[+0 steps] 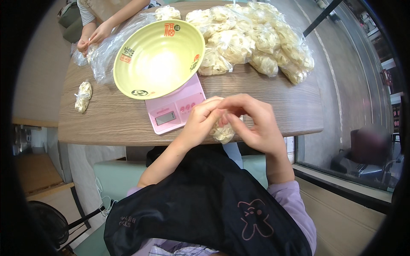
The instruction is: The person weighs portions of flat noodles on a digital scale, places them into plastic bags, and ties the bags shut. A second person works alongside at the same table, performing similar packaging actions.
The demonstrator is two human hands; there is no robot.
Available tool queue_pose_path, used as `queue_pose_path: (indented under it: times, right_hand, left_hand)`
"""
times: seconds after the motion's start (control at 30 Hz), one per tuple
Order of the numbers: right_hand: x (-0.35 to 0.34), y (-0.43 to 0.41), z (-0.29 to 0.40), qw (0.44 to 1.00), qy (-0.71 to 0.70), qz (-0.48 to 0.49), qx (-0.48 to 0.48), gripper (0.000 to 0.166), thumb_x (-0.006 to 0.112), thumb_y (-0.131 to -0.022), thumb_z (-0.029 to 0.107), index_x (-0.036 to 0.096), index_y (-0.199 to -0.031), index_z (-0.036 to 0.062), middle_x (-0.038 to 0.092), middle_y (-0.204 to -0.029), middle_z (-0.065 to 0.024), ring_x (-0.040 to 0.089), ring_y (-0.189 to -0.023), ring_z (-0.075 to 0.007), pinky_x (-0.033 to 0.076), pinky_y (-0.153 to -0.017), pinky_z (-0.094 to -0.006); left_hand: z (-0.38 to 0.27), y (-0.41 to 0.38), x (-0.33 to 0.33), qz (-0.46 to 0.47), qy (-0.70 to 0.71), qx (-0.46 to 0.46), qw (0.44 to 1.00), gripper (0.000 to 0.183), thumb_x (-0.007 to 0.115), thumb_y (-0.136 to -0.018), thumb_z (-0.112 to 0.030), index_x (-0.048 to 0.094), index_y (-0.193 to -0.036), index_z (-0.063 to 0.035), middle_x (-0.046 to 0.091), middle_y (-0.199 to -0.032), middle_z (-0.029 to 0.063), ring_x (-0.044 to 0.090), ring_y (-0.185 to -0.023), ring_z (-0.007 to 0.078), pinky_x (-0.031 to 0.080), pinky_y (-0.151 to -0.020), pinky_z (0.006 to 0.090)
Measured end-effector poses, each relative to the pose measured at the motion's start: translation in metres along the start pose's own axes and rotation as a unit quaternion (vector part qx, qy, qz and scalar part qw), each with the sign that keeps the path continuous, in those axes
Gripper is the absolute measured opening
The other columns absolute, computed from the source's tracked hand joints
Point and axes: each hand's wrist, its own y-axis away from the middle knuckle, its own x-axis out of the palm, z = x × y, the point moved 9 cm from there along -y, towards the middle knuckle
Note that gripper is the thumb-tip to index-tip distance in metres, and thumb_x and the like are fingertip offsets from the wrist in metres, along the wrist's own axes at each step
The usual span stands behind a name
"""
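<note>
My left hand (205, 118) and my right hand (253, 121) meet at the table's front edge, over a clear plastic bag of pale, noodle-like food (223, 133). Fingers of both hands pinch together at the top of this bag, where its neck is mostly hidden by them. Just left of my hands lies a pink digital kitchen scale (165, 116) with a small display. A wide yellow bowl (157, 60) with printed characters rests tilted in view on the scale; its inside holds nothing visible.
Many filled clear bags (243, 38) are heaped at the back right. One small tied bag (83, 97) lies at the left. Loose plastic bags (110, 48) spread beside the bowl. Across the table, another person's hands (93, 40) work at a bag. A window (346, 160) borders the right.
</note>
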Motion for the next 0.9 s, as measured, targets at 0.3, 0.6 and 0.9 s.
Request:
queue_pose_path:
  times: [0.3, 0.6, 0.9]
  right_hand:
    - [0.013, -0.005, -0.005, 0.998, -0.048, 0.031, 0.008, 0.018, 0.056, -0.083, 0.001, 0.059, -0.101, 0.001, 0.063, -0.086, -0.0115, 0.063, -0.074, -0.0197, 0.049, -0.067, -0.0293]
    - [-0.017, 0.002, -0.042, 0.984, -0.02, 0.006, 0.174, 0.018, 0.054, -0.087, 0.004, 0.059, -0.103, 0.0, 0.058, -0.061, -0.0079, 0.055, -0.055, -0.0088, 0.045, -0.053, -0.0252]
    - [-0.003, 0.007, -0.07, 0.971, 0.07, 0.05, 0.224, 0.017, 0.059, -0.085, 0.009, 0.06, -0.1, 0.002, 0.057, -0.058, -0.0102, 0.054, -0.051, -0.0133, 0.043, -0.051, -0.0269]
  left_hand:
    - [-0.021, 0.009, 0.001, 0.071, -0.085, 0.044, 0.993, 0.026, 0.063, -0.079, -0.004, 0.059, -0.105, 0.002, 0.06, -0.096, 0.0095, 0.061, -0.084, 0.0166, 0.049, -0.069, 0.0291]
    - [-0.013, 0.001, -0.003, 0.044, -0.103, -0.018, 0.994, 0.011, 0.054, -0.086, -0.005, 0.061, -0.083, 0.003, 0.059, -0.075, 0.0074, 0.058, -0.064, 0.0125, 0.046, -0.06, 0.0255]
    - [-0.011, -0.003, -0.001, 0.084, -0.092, -0.034, 0.992, 0.016, 0.051, -0.09, -0.005, 0.06, -0.08, 0.004, 0.06, -0.075, 0.0066, 0.059, -0.068, 0.0108, 0.047, -0.063, 0.0246]
